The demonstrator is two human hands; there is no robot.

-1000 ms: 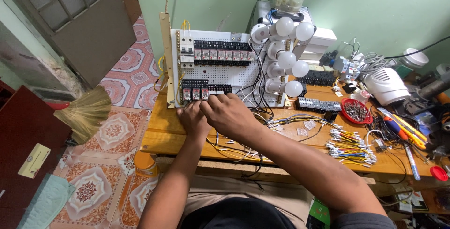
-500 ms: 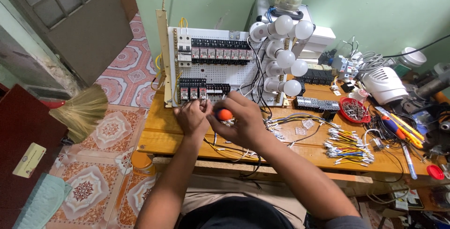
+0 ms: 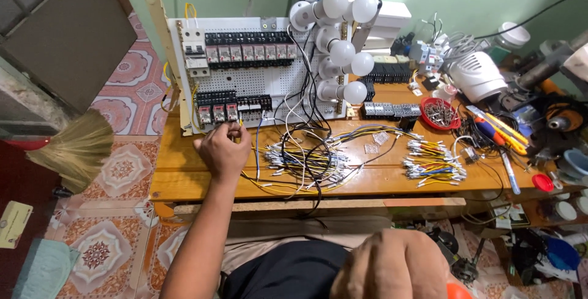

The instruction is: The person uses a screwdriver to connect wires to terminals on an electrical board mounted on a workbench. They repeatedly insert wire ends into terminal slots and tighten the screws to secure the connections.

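Observation:
A white perforated wiring panel (image 3: 257, 82) stands upright on the wooden table (image 3: 184, 179), carrying rows of black relays and a white breaker (image 3: 195, 54). My left hand (image 3: 223, 151) rests at the panel's lower left edge, just under the bottom relay row (image 3: 217, 112). Its fingertips are pinched on a thin yellow wire (image 3: 240, 126). My right hand (image 3: 392, 266) is low and close to my body, curled into a fist around an orange-handled tool (image 3: 459, 291). Only the orange end of the tool shows at the picture's bottom edge.
Loose bundles of yellow, white and black wires (image 3: 306, 158) and cut leads (image 3: 432, 164) lie on the table. White bulbs (image 3: 343, 54) are mounted right of the panel. A red bowl (image 3: 440, 114), screwdrivers (image 3: 499, 129) and a white fan-like device (image 3: 481, 75) sit at the right. A broom (image 3: 76, 149) lies on the tiled floor.
My right hand has pulled back from the panel to my lap with the orange-handled tool. My left hand stays at the panel's lower edge.

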